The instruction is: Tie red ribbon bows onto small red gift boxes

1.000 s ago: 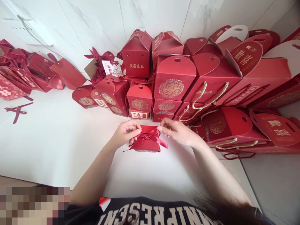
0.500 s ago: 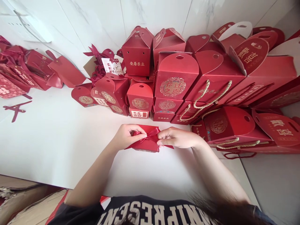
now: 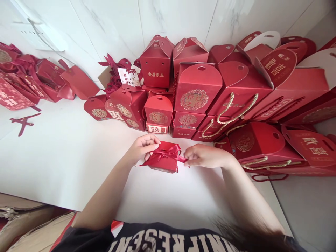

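Note:
A small red gift box (image 3: 164,164) lies on the white table in front of me, with a red ribbon bow (image 3: 166,152) tied across its top. My left hand (image 3: 147,147) is at the box's left side, its thumb and fingers closed at the left part of the ribbon; what lies between the fingertips is hidden. On the right, my right hand (image 3: 198,155) pinches a ribbon tail that stretches out from the bow past the box's right edge.
Stacked red gift boxes (image 3: 194,91) stand behind and to the right, some with rope handles. Red bags (image 3: 18,87) sit at the far left, near loose ribbon pieces (image 3: 23,123). A heap of ribbons (image 3: 114,81) lies by the wall. Cardboard (image 3: 34,224) shows at the lower left.
My left hand has moved off the bow's middle to the left. My right hand has shifted right with the ribbon tail, and the bow's loops now show openly.

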Demonstrator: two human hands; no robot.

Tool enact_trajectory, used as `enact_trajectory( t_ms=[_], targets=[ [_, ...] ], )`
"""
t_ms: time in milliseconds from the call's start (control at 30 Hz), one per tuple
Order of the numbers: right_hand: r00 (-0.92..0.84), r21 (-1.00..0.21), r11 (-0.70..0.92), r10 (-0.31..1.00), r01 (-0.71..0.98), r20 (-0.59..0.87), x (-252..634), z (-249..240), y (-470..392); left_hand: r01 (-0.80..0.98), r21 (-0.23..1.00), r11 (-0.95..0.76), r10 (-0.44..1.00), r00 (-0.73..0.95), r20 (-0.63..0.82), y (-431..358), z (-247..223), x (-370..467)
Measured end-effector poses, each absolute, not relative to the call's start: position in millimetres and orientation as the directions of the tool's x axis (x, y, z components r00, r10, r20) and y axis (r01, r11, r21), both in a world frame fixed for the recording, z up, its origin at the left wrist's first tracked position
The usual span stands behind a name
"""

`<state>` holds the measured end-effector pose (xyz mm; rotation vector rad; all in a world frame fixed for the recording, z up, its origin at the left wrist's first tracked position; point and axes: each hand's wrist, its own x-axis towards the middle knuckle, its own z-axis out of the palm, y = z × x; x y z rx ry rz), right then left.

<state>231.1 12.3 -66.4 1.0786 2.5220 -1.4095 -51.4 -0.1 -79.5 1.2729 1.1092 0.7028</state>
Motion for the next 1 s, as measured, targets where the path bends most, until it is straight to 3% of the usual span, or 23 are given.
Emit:
enact_trajectory(
  t_ms=[67, 133, 167, 267, 367, 433, 600, 833, 1000],
  targets=[
    [-0.572, -0.481, 0.377, 0.733, 0.792, -0.368, 235.7, -54.2, 1.9, 0.137, 0.966, 0.219, 0.896, 0.363, -0.255, 0.5, -80.9, -53.0],
    [-0.394, -0.276, 0.333, 0.894, 0.902, -0.211, 232.0, -40.1, -11.8, 0.139, 0.966, 0.219, 0.897, 0.362, -0.255, 0.9, -82.8, -53.2],
    [-0.393, -0.271, 0.361, 0.916, 0.892, -0.074, 225.7, -34.6, -18.8, 0.138, 0.966, 0.217, 0.899, 0.359, -0.253, 1.0, -83.9, -52.7],
    [-0.573, -0.402, 0.628, 0.776, 0.666, 0.263, 190.8, -34.7, -36.5, 0.106, 0.971, 0.214, 0.905, 0.353, -0.238, 1.5, -87.2, -49.7],
    [-0.676, -0.258, 0.818, 0.572, 0.515, 0.464, 149.4, -60.3, -45.7, 0.048, 0.982, 0.181, 0.91, 0.371, -0.186, 1.9, -87.6, -48.1],
    [-0.68, -0.148, 0.844, 0.508, 0.515, 0.529, 131.9, -79.5, -47.6, 0.053, 0.987, 0.149, 0.908, 0.388, -0.158, 2.0, -86.2, -49.0],
    [-0.708, -0.087, 0.874, 0.442, 0.478, 0.551, 136.8, -86.0, -48.5, 0.151, 0.98, 0.133, 0.895, 0.406, -0.184, 0.6, -84.0, -52.4],
    [-0.804, -0.075, 0.869, 0.483, 0.49, 0.345, 164.5, -40.2, -64.1, 0.176, 0.974, 0.141, 0.908, 0.369, -0.198, -3.8, -82.0, -48.3],
    [-0.836, -0.003, 0.862, 0.493, 0.507, 0.241, 159.7, -42.1, -78.0, 0.258, 0.958, 0.124, 0.93, 0.306, -0.203, -8.4, -76.6, -43.2]
  ],
)
